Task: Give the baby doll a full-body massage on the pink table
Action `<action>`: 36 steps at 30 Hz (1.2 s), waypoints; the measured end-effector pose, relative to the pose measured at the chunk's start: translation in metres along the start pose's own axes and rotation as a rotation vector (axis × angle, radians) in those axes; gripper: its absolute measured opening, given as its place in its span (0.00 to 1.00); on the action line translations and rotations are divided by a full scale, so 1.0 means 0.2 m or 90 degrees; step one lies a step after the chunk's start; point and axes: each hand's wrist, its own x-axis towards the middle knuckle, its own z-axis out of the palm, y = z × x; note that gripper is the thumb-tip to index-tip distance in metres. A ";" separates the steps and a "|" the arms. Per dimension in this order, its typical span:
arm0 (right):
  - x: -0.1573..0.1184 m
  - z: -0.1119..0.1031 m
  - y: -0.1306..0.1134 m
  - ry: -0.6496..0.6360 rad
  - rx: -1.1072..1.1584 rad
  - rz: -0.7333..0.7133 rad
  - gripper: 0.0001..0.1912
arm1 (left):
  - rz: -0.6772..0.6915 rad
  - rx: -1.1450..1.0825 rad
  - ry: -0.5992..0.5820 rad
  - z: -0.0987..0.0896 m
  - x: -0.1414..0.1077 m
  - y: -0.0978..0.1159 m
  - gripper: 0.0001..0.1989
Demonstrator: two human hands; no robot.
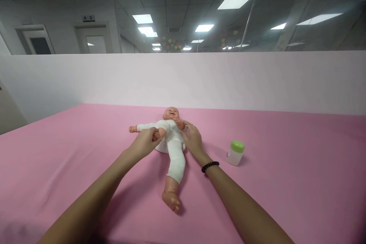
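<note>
A baby doll (176,158) in a white outfit lies on its back, head away from me, one leg stretched toward me. My left hand (145,143) is closed around the lower part of the doll's other leg, which is bent up over its body. On the doll's right-hand side in the view, my right hand (193,139) curls its fingers around the doll's raised arm (180,124). The doll's far arm (143,126) sticks out to the left. My fingers partly hide the held foot and arm. A black coiled band (210,166) circles my right wrist.
A small translucent container with a green lid (237,146) stands on the pink cloth (286,183), right of my right wrist. Behind the pink-covered surface runs a low white wall (200,80), with glass panels above it. Two doors are at the far left.
</note>
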 end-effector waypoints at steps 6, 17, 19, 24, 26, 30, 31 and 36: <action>0.04 -0.06 0.26 0.331 0.157 0.468 0.28 | -0.137 0.012 -0.020 -0.24 -0.54 0.01 0.17; -0.01 0.02 -0.07 0.029 0.015 -0.004 0.17 | -0.011 0.137 0.006 -0.09 -0.06 0.07 0.10; -0.03 0.05 -0.10 -0.059 -0.032 -0.083 0.18 | -0.008 0.155 -0.027 -0.08 0.03 0.09 0.11; 0.02 0.00 0.04 0.135 0.094 0.153 0.21 | -0.044 0.083 -0.007 -0.17 -0.20 0.08 0.14; 0.04 -0.03 0.15 0.256 0.153 0.350 0.27 | -0.121 0.053 -0.020 -0.21 -0.40 0.03 0.18; 0.03 -0.07 0.32 0.350 0.198 0.509 0.27 | -0.209 0.062 -0.064 -0.21 -0.66 -0.05 0.18; 0.03 -0.07 0.33 0.357 0.203 0.511 0.27 | -0.203 0.061 -0.068 -0.20 -0.66 -0.05 0.17; 0.04 -0.03 0.13 0.308 0.171 0.396 0.28 | -0.068 0.093 0.038 -0.17 -0.35 0.06 0.12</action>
